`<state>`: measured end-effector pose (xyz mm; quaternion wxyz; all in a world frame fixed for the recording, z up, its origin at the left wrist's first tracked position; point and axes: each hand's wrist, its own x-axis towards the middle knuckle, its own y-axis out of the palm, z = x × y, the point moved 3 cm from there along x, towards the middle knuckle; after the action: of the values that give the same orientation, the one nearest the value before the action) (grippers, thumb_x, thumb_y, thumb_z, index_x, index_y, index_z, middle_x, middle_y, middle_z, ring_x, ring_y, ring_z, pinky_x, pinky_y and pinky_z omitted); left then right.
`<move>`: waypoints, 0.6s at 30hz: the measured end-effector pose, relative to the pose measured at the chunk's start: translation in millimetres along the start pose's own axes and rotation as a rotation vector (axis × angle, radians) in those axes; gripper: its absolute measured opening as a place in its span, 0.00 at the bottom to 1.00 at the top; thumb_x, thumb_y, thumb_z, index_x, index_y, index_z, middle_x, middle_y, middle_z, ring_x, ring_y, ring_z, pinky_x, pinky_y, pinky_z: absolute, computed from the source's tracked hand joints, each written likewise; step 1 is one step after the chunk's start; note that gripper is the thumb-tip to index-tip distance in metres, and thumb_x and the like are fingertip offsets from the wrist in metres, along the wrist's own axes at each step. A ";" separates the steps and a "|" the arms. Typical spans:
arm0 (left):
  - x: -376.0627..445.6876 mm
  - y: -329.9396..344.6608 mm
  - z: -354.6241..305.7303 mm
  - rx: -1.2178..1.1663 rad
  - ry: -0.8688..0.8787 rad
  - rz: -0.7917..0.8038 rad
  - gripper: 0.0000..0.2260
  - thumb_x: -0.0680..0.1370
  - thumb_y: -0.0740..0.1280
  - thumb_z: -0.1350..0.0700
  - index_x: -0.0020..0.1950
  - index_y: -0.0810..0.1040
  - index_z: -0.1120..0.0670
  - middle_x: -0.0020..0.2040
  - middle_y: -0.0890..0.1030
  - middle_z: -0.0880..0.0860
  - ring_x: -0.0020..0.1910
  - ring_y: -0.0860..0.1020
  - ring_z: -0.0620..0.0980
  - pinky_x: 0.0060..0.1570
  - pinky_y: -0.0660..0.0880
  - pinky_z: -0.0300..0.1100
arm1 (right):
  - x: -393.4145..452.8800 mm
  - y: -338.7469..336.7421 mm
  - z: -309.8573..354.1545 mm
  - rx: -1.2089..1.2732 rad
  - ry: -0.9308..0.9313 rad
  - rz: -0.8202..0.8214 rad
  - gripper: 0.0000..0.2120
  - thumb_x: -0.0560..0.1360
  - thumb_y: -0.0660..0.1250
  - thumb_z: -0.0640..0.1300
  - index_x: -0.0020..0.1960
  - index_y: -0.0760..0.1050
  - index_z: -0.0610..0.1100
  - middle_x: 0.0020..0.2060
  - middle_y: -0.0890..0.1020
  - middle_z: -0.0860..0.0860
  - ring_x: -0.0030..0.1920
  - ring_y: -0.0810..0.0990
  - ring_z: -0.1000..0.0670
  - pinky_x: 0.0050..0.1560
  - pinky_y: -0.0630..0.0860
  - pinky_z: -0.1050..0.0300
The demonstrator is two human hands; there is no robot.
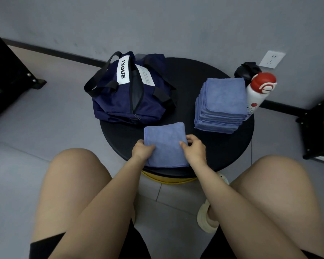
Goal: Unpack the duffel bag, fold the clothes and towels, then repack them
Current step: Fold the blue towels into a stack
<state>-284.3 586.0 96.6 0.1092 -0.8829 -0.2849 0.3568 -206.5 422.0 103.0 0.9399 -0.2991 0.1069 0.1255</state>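
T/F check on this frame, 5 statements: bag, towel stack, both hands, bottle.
1. The duffel bag is zipped fully shut. False: its top zipper is open.
2. Both the left hand and right hand are on the folded towel at the near edge of the table. True.
3. The towel stack sits left of the bag. False: it sits to the right of it.
4. The bottle has a red and white cap and stands beside the stack. True.
5. The stack lies on the floor. False: it is on the round black table.
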 end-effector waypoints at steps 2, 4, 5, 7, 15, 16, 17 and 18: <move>-4.7 3.2 -14.6 -0.056 0.028 0.000 0.18 0.77 0.65 0.60 0.65 0.70 0.60 0.62 0.75 0.58 0.60 0.73 0.56 0.51 0.69 0.43 | -0.4 -13.0 7.4 0.036 -0.012 -0.027 0.12 0.77 0.66 0.43 0.59 0.76 0.43 0.55 0.80 0.47 0.51 0.76 0.50 0.50 0.70 0.59; -10.7 7.2 -32.1 -0.104 0.065 0.010 0.18 0.77 0.64 0.60 0.66 0.69 0.60 0.63 0.74 0.58 0.61 0.73 0.56 0.51 0.69 0.43 | -0.2 -27.5 16.6 0.073 -0.023 -0.064 0.13 0.77 0.66 0.43 0.61 0.76 0.42 0.56 0.79 0.47 0.54 0.77 0.49 0.50 0.70 0.60; -14.1 9.6 -41.7 -0.118 0.082 0.012 0.18 0.77 0.63 0.61 0.67 0.69 0.59 0.63 0.74 0.58 0.61 0.73 0.56 0.51 0.69 0.43 | 0.3 -35.4 21.2 0.094 -0.032 -0.082 0.13 0.77 0.66 0.43 0.61 0.76 0.42 0.56 0.80 0.47 0.54 0.77 0.49 0.50 0.70 0.60; -20.1 14.1 -61.9 -0.143 0.116 0.024 0.18 0.78 0.62 0.61 0.67 0.70 0.59 0.63 0.74 0.57 0.57 0.73 0.54 0.50 0.69 0.43 | 2.2 -51.4 29.8 0.132 -0.052 -0.115 0.13 0.77 0.66 0.42 0.61 0.76 0.42 0.56 0.80 0.47 0.54 0.77 0.49 0.49 0.70 0.60; -33.3 34.6 -140.7 -0.046 0.373 0.017 0.19 0.77 0.62 0.63 0.67 0.68 0.56 0.61 0.76 0.56 0.54 0.74 0.51 0.50 0.70 0.42 | 24.5 -119.8 56.6 0.198 -0.067 -0.206 0.15 0.78 0.64 0.42 0.64 0.74 0.41 0.58 0.79 0.47 0.55 0.76 0.49 0.50 0.69 0.61; -32.7 38.5 -149.3 -0.046 0.397 0.010 0.18 0.77 0.63 0.62 0.67 0.68 0.55 0.60 0.76 0.56 0.53 0.74 0.51 0.49 0.70 0.41 | 31.0 -127.1 59.2 0.193 -0.062 -0.207 0.16 0.78 0.64 0.43 0.65 0.74 0.41 0.59 0.78 0.47 0.58 0.76 0.48 0.51 0.68 0.61; -31.2 43.5 -157.2 -0.051 0.414 0.007 0.18 0.77 0.64 0.62 0.66 0.68 0.55 0.59 0.76 0.56 0.53 0.75 0.51 0.49 0.70 0.41 | 37.9 -134.9 61.9 0.181 -0.060 -0.210 0.16 0.78 0.64 0.42 0.66 0.73 0.42 0.60 0.78 0.47 0.60 0.76 0.47 0.51 0.68 0.61; -29.0 49.0 -164.7 -0.060 0.427 0.012 0.18 0.77 0.64 0.61 0.66 0.68 0.55 0.59 0.77 0.56 0.53 0.75 0.51 0.49 0.71 0.41 | 44.9 -143.0 64.6 0.171 -0.060 -0.217 0.17 0.78 0.63 0.42 0.66 0.73 0.42 0.61 0.77 0.48 0.61 0.75 0.47 0.52 0.67 0.62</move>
<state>-166.4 531.0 212.4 0.1386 -0.9430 -0.2607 0.1537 -113.0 354.9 218.8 0.9728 -0.2238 0.0561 0.0223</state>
